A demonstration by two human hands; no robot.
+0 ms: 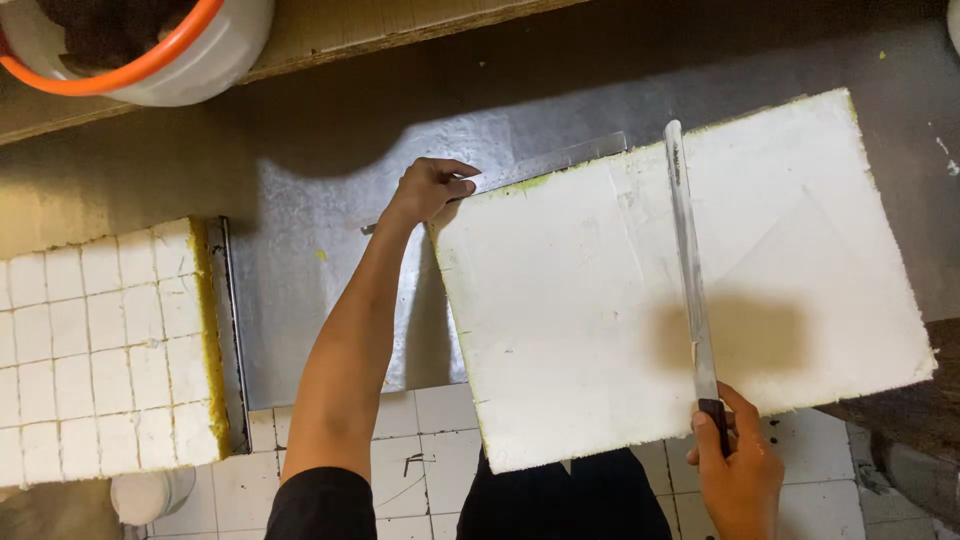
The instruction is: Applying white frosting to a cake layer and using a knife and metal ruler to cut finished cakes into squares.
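Slicing a white-topped slab of yellow sponge cake (620, 300) on a steel tabletop (320, 220), a person draws a long knife (688, 260) across it, right hand (738, 470) in a clenched grip on the dark handle. The left hand (432, 190) steadies the far corner, fingers curled over a metal ruler (545, 162). No cuts show yet; a finished gridded slab (100, 350) sits to the left.
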